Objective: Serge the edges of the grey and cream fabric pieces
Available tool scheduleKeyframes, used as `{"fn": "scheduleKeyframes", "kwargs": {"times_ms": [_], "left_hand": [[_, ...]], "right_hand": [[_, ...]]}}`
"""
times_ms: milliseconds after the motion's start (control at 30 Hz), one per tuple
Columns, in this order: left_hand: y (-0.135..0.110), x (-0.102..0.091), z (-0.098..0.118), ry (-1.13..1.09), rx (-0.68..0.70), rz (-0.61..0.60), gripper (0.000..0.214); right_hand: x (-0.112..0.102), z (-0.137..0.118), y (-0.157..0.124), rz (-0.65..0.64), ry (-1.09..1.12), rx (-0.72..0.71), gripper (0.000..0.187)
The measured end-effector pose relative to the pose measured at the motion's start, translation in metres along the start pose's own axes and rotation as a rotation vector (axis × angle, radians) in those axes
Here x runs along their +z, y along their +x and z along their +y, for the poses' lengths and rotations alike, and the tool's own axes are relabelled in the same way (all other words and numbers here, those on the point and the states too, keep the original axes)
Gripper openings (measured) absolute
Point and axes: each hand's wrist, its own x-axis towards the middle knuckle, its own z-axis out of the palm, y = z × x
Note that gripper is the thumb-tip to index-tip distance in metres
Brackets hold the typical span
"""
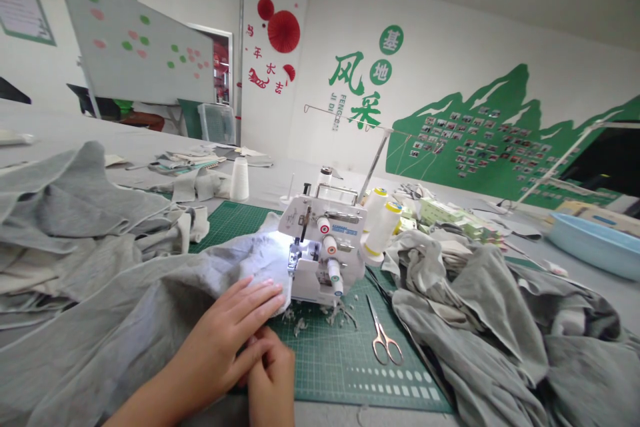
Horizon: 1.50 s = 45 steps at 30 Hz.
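Note:
A white overlock sewing machine stands on a green cutting mat, its lamp lighting the needle area. Grey fabric runs from the left up to its presser foot. My left hand lies flat on this fabric just in front of the foot, fingers stretched out together. Below and partly under it, my right hand is closed at the fabric's near edge; its fingertips are mostly hidden. Scissors with slightly parted blades lie on the mat to the right. Grey lint and trimmings are scattered below the machine.
Heaped grey cloth covers the right side, with more grey pieces piled at left. Thread cones stand behind the machine, another cone to its left. A thread stand rises above. A blue basin sits far right.

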Motion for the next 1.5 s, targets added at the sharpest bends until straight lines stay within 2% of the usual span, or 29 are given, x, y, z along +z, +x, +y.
{"fn": "scheduleKeyframes", "kwargs": {"times_ms": [167, 300, 567, 800, 967, 1100, 1167, 1233, 1367, 1500], "left_hand": [[0.001, -0.001, -0.007, 0.016, 0.064, -0.026, 0.052], [0.003, -0.001, -0.010, 0.024, 0.064, -0.038, 0.054], [0.007, -0.002, -0.013, -0.004, 0.053, -0.071, 0.056], [0.012, -0.021, -0.017, -0.083, 0.083, -0.130, 0.049], [0.023, -0.031, -0.019, -0.153, 0.112, -0.147, 0.041], [0.031, -0.033, -0.022, -0.203, 0.084, -0.205, 0.037], [0.033, -0.033, -0.024, -0.219, 0.063, -0.230, 0.036], [0.034, -0.034, -0.027, -0.236, 0.048, -0.246, 0.035], [0.036, -0.035, -0.029, -0.251, 0.031, -0.277, 0.037], [0.036, -0.035, -0.030, -0.244, 0.034, -0.295, 0.039]], "right_hand": [[0.003, 0.005, -0.002, 0.018, -0.133, -0.072, 0.033], [0.005, 0.014, -0.003, 0.057, -0.239, -0.065, 0.035], [0.005, 0.020, -0.003, 0.044, -0.323, -0.069, 0.035], [0.004, 0.009, -0.003, 0.008, -0.311, -0.118, 0.029], [0.003, -0.005, -0.006, 0.050, -0.353, -0.270, 0.012], [0.002, -0.008, -0.006, -0.023, -0.350, -0.428, 0.063], [0.002, -0.007, -0.004, -0.057, -0.369, -0.432, 0.077], [0.002, -0.007, -0.003, -0.033, -0.380, -0.408, 0.077], [0.003, -0.011, -0.002, 0.115, -0.426, -0.377, 0.068], [0.008, -0.017, -0.003, 0.008, -0.472, -0.431, 0.068]]}}
